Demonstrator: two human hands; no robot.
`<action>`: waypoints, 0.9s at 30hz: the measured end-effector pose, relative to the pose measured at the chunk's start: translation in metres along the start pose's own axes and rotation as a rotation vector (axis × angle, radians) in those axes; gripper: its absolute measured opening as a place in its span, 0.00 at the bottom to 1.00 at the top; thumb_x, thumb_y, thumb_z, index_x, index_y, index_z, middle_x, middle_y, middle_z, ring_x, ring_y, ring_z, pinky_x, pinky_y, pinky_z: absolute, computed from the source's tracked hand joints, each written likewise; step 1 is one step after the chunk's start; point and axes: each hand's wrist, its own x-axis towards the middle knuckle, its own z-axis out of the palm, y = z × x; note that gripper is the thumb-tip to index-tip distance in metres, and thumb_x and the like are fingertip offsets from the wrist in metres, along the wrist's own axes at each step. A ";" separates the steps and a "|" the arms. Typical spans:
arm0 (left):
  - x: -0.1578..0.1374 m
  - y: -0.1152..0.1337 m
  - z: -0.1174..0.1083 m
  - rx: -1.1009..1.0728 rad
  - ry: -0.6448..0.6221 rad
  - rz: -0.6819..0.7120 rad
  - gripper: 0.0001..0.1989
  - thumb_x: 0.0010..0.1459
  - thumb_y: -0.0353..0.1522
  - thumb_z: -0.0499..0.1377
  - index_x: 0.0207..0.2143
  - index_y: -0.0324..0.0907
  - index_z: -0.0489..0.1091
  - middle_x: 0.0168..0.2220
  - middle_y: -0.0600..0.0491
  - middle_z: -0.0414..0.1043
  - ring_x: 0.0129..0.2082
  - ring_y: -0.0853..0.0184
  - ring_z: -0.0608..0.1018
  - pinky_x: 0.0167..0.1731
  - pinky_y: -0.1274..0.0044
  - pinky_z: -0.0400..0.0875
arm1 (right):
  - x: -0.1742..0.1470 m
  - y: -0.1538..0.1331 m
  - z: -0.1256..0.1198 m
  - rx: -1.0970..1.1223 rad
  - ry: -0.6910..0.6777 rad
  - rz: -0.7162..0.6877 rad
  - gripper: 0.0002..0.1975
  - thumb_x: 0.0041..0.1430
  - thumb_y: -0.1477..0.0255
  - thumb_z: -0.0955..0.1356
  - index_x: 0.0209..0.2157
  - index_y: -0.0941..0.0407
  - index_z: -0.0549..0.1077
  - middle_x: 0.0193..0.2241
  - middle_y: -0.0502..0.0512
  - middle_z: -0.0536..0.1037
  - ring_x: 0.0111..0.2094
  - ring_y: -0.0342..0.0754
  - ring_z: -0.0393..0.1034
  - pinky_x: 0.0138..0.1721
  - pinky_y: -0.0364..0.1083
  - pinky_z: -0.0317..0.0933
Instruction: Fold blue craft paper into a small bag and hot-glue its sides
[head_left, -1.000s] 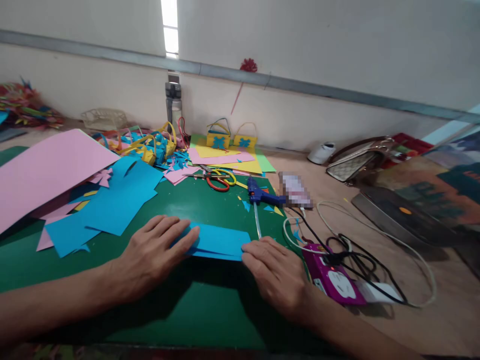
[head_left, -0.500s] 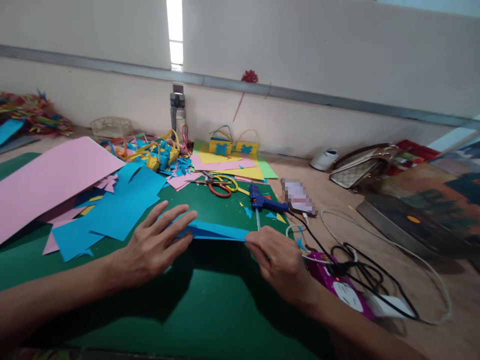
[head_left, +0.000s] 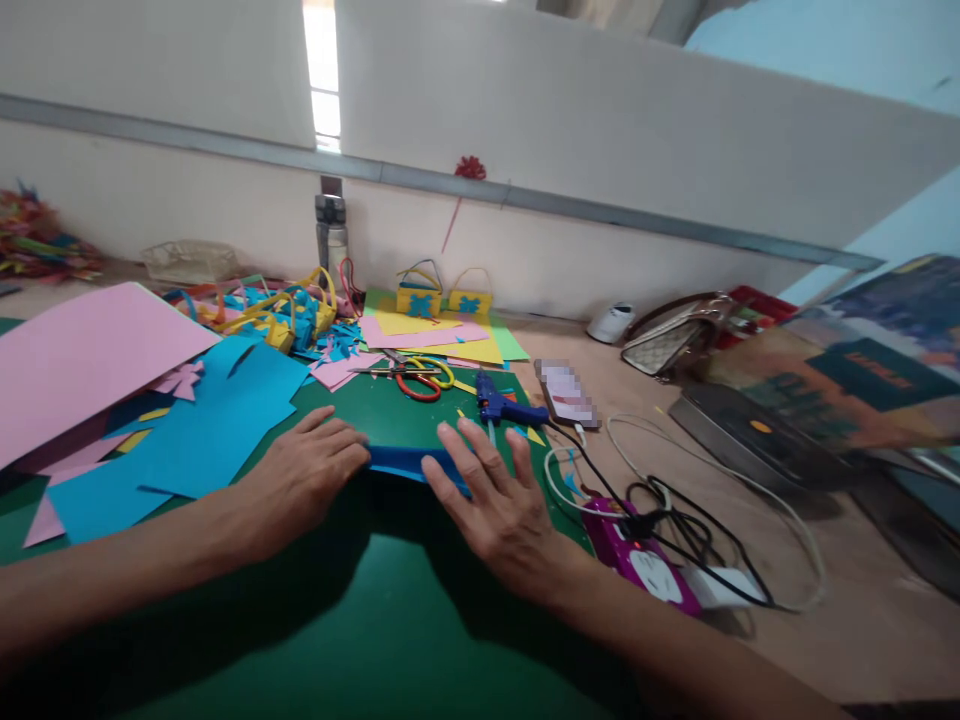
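A folded strip of blue paper (head_left: pixel 409 461) stretches between my two hands above the green mat. My left hand (head_left: pixel 304 475) is closed and pinches the strip's left end. Spread fingers of my right hand (head_left: pixel 495 505) lie against its right end, hiding part of it; the thumb side points toward the middle of the strip. Just beyond my right fingers rests a blue glue gun (head_left: pixel 506 405). Scissors with red and yellow handles (head_left: pixel 424 378) lie behind the strip.
Blue sheets (head_left: pixel 217 430) and a large pink sheet (head_left: pixel 97 365) cover the left side. Small yellow paper bags (head_left: pixel 418 303) stand at the back. To the right are a phone (head_left: pixel 566 392), a purple power strip (head_left: pixel 637 555) and tangled cables.
My left hand has gone from spread fingers to pinching the strip's left end. My right hand has let go its pinch and spread its fingers. The view has turned slightly right.
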 end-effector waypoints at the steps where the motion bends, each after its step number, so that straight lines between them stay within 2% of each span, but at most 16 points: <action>1: -0.001 -0.001 0.001 -0.022 0.011 0.008 0.14 0.62 0.22 0.45 0.35 0.40 0.70 0.36 0.49 0.76 0.35 0.65 0.76 0.47 0.66 0.63 | 0.000 -0.001 0.001 0.000 -0.006 0.006 0.14 0.61 0.79 0.59 0.44 0.58 0.72 0.53 0.64 0.69 0.59 0.59 0.54 0.55 0.62 0.46; 3: -0.002 -0.001 0.000 -0.058 0.045 0.032 0.14 0.64 0.25 0.45 0.36 0.40 0.70 0.34 0.49 0.76 0.33 0.65 0.76 0.45 0.67 0.64 | 0.000 -0.002 0.002 0.005 -0.014 0.017 0.12 0.61 0.79 0.60 0.37 0.59 0.74 0.52 0.64 0.70 0.59 0.59 0.54 0.56 0.63 0.45; 5: -0.002 -0.001 -0.004 -0.095 0.056 0.045 0.14 0.65 0.31 0.46 0.37 0.39 0.71 0.33 0.49 0.76 0.32 0.64 0.76 0.41 0.69 0.66 | 0.000 -0.003 0.001 0.005 -0.014 0.018 0.11 0.60 0.79 0.60 0.32 0.58 0.73 0.53 0.64 0.70 0.60 0.58 0.53 0.57 0.63 0.42; 7: 0.000 -0.003 -0.012 -0.137 0.028 0.015 0.18 0.65 0.40 0.47 0.39 0.39 0.72 0.34 0.48 0.76 0.33 0.63 0.76 0.38 0.71 0.68 | -0.001 -0.006 -0.002 0.007 0.010 0.009 0.10 0.59 0.79 0.61 0.31 0.58 0.73 0.54 0.63 0.69 0.60 0.57 0.52 0.58 0.62 0.39; 9: 0.003 -0.010 -0.019 -0.169 -0.005 -0.042 0.21 0.65 0.44 0.45 0.39 0.39 0.72 0.36 0.48 0.76 0.36 0.62 0.76 0.37 0.72 0.69 | -0.002 -0.009 -0.005 0.021 0.036 -0.024 0.09 0.59 0.78 0.62 0.32 0.58 0.73 0.54 0.62 0.69 0.61 0.56 0.51 0.59 0.61 0.37; 12: 0.012 -0.026 -0.020 -0.149 -0.026 -0.059 0.22 0.66 0.43 0.44 0.36 0.40 0.73 0.34 0.49 0.77 0.35 0.63 0.77 0.35 0.73 0.70 | -0.005 -0.016 -0.006 0.093 0.013 -0.119 0.09 0.59 0.78 0.61 0.32 0.59 0.74 0.51 0.62 0.72 0.58 0.56 0.56 0.59 0.58 0.43; 15: 0.024 -0.040 -0.010 -0.014 -0.102 -0.009 0.17 0.65 0.38 0.48 0.36 0.40 0.73 0.33 0.50 0.76 0.34 0.64 0.77 0.38 0.72 0.70 | -0.008 -0.022 -0.001 0.177 -0.086 -0.178 0.11 0.59 0.79 0.59 0.33 0.61 0.73 0.42 0.64 0.76 0.48 0.55 0.67 0.52 0.56 0.54; 17: 0.031 -0.043 -0.001 0.081 -0.140 0.002 0.13 0.64 0.34 0.50 0.38 0.39 0.72 0.37 0.50 0.75 0.38 0.64 0.76 0.43 0.68 0.68 | -0.010 -0.025 0.004 0.256 -0.185 -0.145 0.11 0.59 0.79 0.59 0.32 0.60 0.72 0.37 0.63 0.77 0.42 0.52 0.69 0.48 0.54 0.58; 19: 0.037 -0.042 0.006 0.136 -0.143 -0.021 0.09 0.59 0.32 0.56 0.41 0.38 0.72 0.46 0.46 0.72 0.47 0.57 0.73 0.47 0.61 0.65 | -0.011 -0.024 0.007 0.376 -0.293 -0.070 0.09 0.58 0.79 0.60 0.30 0.58 0.70 0.35 0.60 0.77 0.38 0.49 0.69 0.47 0.53 0.58; 21: 0.039 -0.038 0.013 0.200 -0.121 -0.032 0.14 0.52 0.29 0.62 0.43 0.38 0.71 0.55 0.40 0.64 0.56 0.48 0.64 0.51 0.53 0.59 | -0.012 -0.022 0.009 0.495 -0.371 0.000 0.06 0.58 0.78 0.62 0.28 0.57 0.69 0.34 0.57 0.76 0.36 0.46 0.69 0.49 0.52 0.56; 23: 0.039 -0.034 0.020 0.246 -0.114 0.011 0.18 0.50 0.25 0.64 0.45 0.39 0.70 0.60 0.39 0.57 0.60 0.46 0.59 0.53 0.50 0.54 | -0.012 -0.020 0.010 0.572 -0.404 0.043 0.05 0.57 0.77 0.63 0.28 0.57 0.67 0.34 0.54 0.76 0.36 0.45 0.69 0.49 0.51 0.54; 25: 0.034 -0.031 0.024 0.179 -0.163 0.057 0.17 0.52 0.24 0.61 0.46 0.41 0.70 0.59 0.40 0.59 0.58 0.49 0.62 0.52 0.54 0.59 | -0.013 -0.017 0.011 0.613 -0.403 0.067 0.05 0.57 0.77 0.64 0.27 0.57 0.66 0.33 0.54 0.76 0.36 0.45 0.69 0.48 0.50 0.54; 27: 0.026 -0.026 0.023 -0.003 -0.252 0.045 0.15 0.55 0.24 0.58 0.46 0.41 0.70 0.54 0.42 0.66 0.51 0.55 0.71 0.45 0.64 0.69 | -0.013 -0.016 0.012 0.639 -0.395 0.086 0.05 0.57 0.77 0.64 0.27 0.57 0.66 0.32 0.53 0.76 0.35 0.44 0.69 0.47 0.49 0.55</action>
